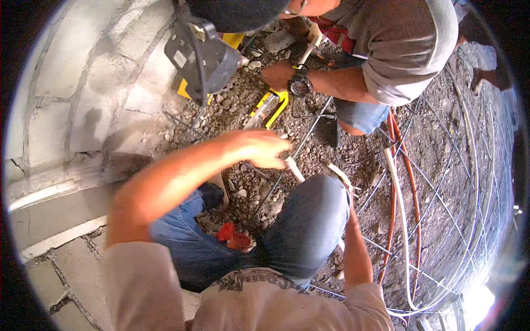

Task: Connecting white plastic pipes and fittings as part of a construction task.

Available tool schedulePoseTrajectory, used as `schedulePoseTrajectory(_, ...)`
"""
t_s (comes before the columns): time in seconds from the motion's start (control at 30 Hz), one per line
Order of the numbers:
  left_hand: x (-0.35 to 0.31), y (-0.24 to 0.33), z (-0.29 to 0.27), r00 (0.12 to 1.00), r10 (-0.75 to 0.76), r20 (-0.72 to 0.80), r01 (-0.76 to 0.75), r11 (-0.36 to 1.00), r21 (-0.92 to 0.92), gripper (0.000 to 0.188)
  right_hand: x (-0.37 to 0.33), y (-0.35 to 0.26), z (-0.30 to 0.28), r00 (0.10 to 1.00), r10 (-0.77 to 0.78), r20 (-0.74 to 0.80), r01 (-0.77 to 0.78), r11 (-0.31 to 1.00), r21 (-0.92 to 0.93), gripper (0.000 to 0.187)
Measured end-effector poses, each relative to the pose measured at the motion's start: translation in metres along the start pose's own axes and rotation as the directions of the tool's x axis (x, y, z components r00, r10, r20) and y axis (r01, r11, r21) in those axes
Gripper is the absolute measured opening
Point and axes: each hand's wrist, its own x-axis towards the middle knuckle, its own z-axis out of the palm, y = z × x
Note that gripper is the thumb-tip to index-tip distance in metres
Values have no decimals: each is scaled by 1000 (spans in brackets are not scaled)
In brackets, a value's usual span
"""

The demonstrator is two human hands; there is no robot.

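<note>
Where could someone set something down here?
Brown gravelly dirt shows bare between orange flexible conduits and the outer white tube, though thin grey metal bars cross it. It's crowded around the bare left hand: yellow-framed tool, white plastic pipe, co-worker's hand.

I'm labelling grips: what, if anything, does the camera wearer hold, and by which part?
Cannot be told: the left hand is blurred near a white pipe; the right hand mostly hidden by the knee.
</note>
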Motion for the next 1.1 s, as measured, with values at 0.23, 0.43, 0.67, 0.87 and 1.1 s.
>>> schedulePoseTrajectory(0.23,-174,-122,16,854,-373,-363,250,906,-343,60,100,-149,52,866,-487,113,498,817,-291,30)
schedulePoseTrajectory(0.43,-198,-199,123,710,-477,-518,12,744,-668,50,201,-187,122,804,-595,17,490,645,-587,40)
schedulePoseTrajectory(0.67,-182,-244,214,710,-517,-477,-112,587,-802,49,274,-281,170,837,-527,149,333,274,-902,42)
schedulePoseTrajectory(0.87,-189,-262,256,729,-618,-293,-63,366,-929,47,301,-342,187,874,-309,376,415,71,-907,44)
schedulePoseTrajectory(1.1,-205,-261,284,657,-714,-242,57,368,-928,47,295,-295,166,839,-467,279,544,716,-438,48)
